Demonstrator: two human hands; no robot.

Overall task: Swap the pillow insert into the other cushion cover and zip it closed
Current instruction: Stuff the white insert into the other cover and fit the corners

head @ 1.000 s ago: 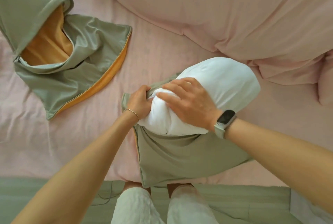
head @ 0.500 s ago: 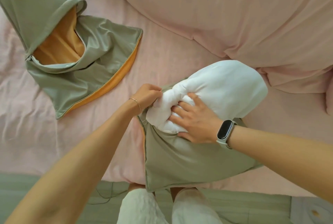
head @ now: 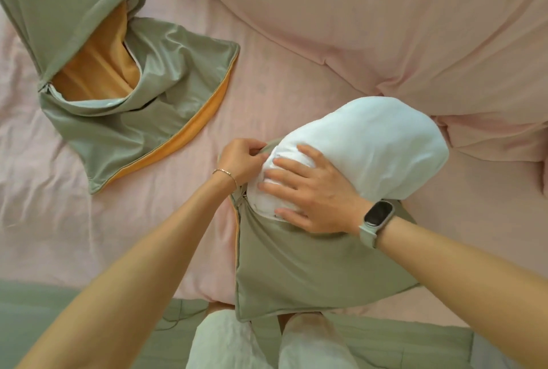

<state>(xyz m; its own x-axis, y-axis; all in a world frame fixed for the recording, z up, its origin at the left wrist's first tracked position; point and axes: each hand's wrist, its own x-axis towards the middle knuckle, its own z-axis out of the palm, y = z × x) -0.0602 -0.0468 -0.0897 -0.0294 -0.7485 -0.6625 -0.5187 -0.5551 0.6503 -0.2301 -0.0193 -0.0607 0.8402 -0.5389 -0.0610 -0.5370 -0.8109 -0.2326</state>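
— Where's the pillow insert (head: 370, 149)?
— Half inside the green cushion cover (head: 311, 273) at the bed's near edge. Soft, squashy. My right hand (head: 314, 199) presses it flat-fingered; my left hand (head: 241, 161) pinches the opening's edge.

Bare arms — bracelet (head: 226, 173), grey smartwatch (head: 377, 221)

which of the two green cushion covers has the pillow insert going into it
The near cushion cover, under both hands; the white pillow insert sticks out of its opening. The far-left cushion cover lies empty, its orange lining showing.
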